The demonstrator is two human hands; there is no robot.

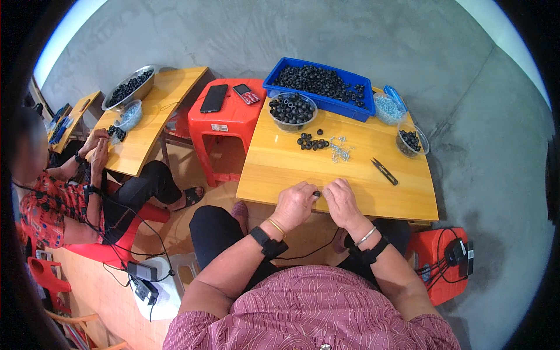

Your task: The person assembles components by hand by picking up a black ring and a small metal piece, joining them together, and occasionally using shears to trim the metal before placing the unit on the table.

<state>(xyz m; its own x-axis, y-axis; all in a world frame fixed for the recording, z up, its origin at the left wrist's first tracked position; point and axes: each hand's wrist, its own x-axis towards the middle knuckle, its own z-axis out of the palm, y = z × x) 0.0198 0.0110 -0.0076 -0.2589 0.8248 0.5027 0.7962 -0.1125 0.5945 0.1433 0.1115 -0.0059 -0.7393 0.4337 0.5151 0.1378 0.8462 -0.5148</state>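
Over the front edge of the wooden table (280, 169), my left hand (293, 204) pinches a small black round piece (317, 194) between thumb and fingers. Close beside it, my right hand (343, 204) is closed with fingertips together; what it grips, if anything, is too small to make out. Beyond my hands lie a loose group of black round pieces (312, 143) and a scatter of small clear or silvery bits (340, 151). A pair of black thread snips (385, 171) rests to the right of them.
At the table's back stand a blue tray (332, 107) and a clear bowl (291, 127), both holding black pieces. Small tubs (389, 109) sit at right. A red stool (224, 125) carries two phones (214, 98). Another person works at left; cables and adapters (457, 254) lie on the right stool.
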